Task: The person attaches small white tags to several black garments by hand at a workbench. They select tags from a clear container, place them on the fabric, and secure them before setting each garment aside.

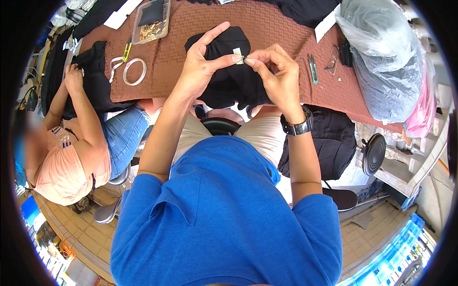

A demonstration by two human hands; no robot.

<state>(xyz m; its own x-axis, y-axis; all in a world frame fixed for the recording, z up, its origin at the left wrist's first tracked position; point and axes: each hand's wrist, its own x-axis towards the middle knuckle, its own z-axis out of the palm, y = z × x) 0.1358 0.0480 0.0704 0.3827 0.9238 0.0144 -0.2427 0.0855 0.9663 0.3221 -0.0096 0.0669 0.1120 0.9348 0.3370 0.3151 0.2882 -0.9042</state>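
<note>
A piece of black cloth (pixel 228 40) lies over the near edge of the table, hanging down toward my lap. On it sits a small pale label (pixel 237 51). My left hand (pixel 202 59) holds the cloth, its thumb pressed on the label and its index finger stretched out; the other fingers are hidden. From the right, my right hand (pixel 275 71) pinches a tiny gold-coloured pin (pixel 243 57) at the label's edge. Its exact shape is too small to make out. The two thumbs almost meet there.
A brown patterned cloth (pixel 186 14) covers the table. A clear box (pixel 165 29) of gold pins, yellow-handled cutter (pixel 126 52), white tape roll (pixel 135 71), green thread snips (pixel 313 69) and glasses (pixel 331 62) lie around. A big plastic bag (pixel 381 57) stands right; a co-worker (pixel 71 162) sits left.
</note>
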